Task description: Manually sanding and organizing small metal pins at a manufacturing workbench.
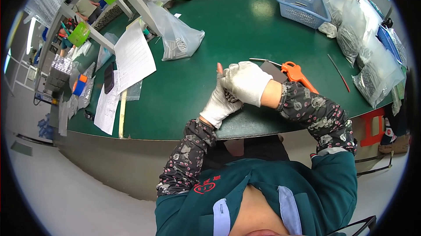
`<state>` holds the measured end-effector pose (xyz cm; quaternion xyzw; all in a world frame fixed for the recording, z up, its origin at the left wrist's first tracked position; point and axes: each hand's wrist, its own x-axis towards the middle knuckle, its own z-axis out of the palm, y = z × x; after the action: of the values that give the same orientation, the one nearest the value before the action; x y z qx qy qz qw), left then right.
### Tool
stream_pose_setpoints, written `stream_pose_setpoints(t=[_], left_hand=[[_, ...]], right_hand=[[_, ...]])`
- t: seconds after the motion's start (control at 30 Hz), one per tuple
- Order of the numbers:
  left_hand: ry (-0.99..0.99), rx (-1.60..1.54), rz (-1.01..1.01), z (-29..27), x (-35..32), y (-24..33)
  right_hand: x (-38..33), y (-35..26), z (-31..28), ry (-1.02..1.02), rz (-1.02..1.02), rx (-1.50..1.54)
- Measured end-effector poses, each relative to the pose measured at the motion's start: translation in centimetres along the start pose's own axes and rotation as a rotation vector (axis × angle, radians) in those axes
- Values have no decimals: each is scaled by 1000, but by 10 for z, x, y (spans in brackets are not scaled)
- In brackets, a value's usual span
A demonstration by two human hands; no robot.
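Observation:
My left hand (218,108), in a white glove with the thumb's tip bare, is closed around a small cluster of dark metal parts (230,96). Over it lies my right hand (247,81), also in a white glove, its fingers curled against the left. The parts show only in a narrow gap between the palms; their exact kind cannot be made out. Just beyond the right wrist rests an orange air blow gun (297,76) with a long thin metal nozzle. Partly under it is a flat brownish-grey square pad (272,72).
A blue plastic basket (302,3) stands at the far right. Beside it are clear bags of metal parts (377,71) and a thin red-handled tool (339,73). At left lie a white plastic bag (180,34), paper sheets (133,56), a black phone (108,78) and a shelf frame (101,38).

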<state>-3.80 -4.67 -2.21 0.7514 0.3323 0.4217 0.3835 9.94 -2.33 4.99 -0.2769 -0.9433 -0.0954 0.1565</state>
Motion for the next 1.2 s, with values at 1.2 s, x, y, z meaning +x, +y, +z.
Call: stream_pose_setpoints(t=[1.2], left_hand=[[77,22,26,-2,-1,4]], right_hand=[[-1,-4,-25,-34,173,-58]])
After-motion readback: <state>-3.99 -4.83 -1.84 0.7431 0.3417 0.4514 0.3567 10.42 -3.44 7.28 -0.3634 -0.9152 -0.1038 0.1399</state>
